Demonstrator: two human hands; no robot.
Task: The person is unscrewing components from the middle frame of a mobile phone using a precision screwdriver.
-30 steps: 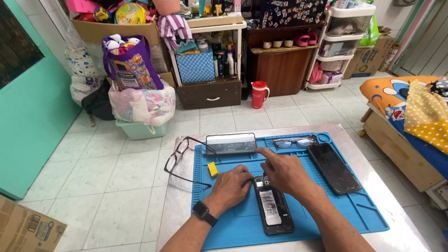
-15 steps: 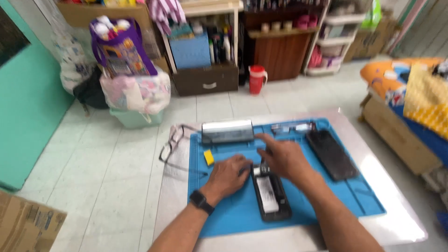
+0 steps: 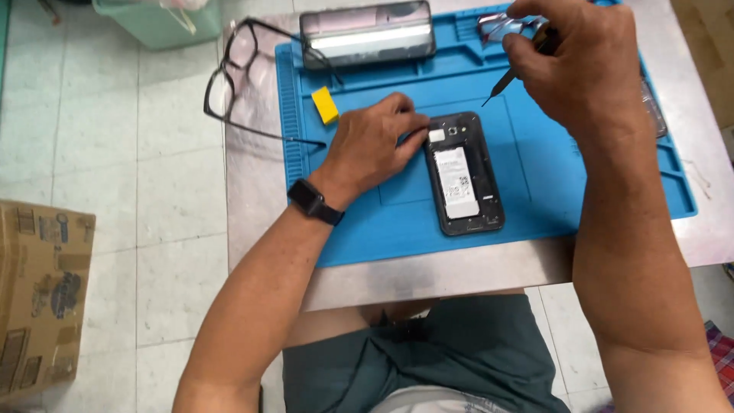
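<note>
Black-tipped tweezers [image 3: 511, 76] are being pinched shut between the fingers of the right hand [image 3: 581, 65], the point aiming down-left over the mat. That hand is hovering above the upper right part of the blue work mat [image 3: 535, 191], clear of the phone. The left hand [image 3: 375, 145] is lying flat on the mat, fingers loosely together and clamped on nothing, its fingertips [image 3: 413, 126] touching the upper left edge of the opened phone [image 3: 462, 174]. The phone is lying back-off near the mat's centre, its white-labelled battery [image 3: 456, 172] facing up. A black watch [image 3: 313, 203] is sitting on the left wrist. Just beyond the left hand, a small yellow piece [image 3: 325, 105] is resting on the mat. Farther out, a dark rectangular device [image 3: 367, 32] is lying along the mat's far edge, and black-framed glasses [image 3: 237, 73] are straddling the mat's left border and the metal table [image 3: 459, 271].
</note>
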